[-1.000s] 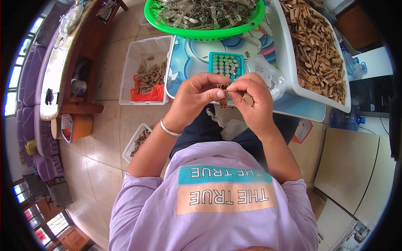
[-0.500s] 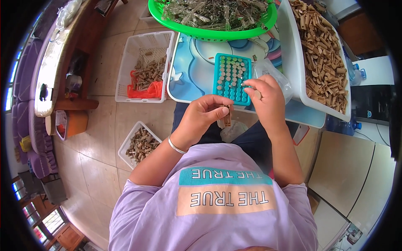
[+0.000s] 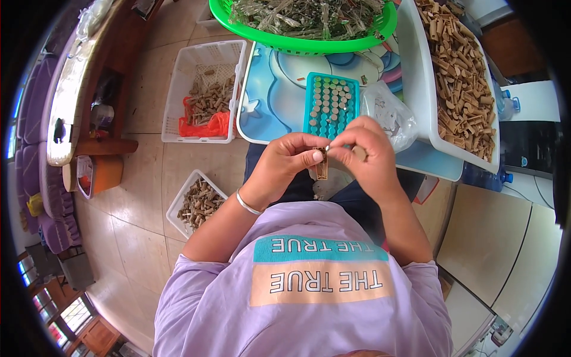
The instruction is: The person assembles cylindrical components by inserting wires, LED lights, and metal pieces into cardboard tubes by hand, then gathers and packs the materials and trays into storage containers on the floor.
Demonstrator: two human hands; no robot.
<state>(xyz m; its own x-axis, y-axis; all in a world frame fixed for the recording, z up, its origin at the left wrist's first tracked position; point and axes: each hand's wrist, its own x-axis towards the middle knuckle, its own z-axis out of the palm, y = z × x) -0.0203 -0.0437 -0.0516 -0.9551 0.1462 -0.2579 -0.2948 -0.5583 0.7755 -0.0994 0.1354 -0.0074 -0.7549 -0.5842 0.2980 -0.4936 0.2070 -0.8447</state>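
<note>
My left hand pinches a small brown, trough-shaped plastic piece between thumb and forefinger, above my lap. My right hand has come to its upper end. Its thumb and forefinger close on a tiny silvery bit, too small to name. A tan round piece is tucked among the right hand's curled fingers. Just beyond both hands lies a teal tray of round pockets. Tan round pieces fill many of its far pockets, and the near pockets show bare teal.
A clear plastic bag lies right of the tray on the patterned table. A white bin of brown pieces stands right; a green basket of clear-wrapped items sits beyond. A white crate and small white tub stand left.
My right hand has moved from over the tray toward me and left, bringing the silvery bit to the brown piece. My left hand has stayed nearly in place.
</note>
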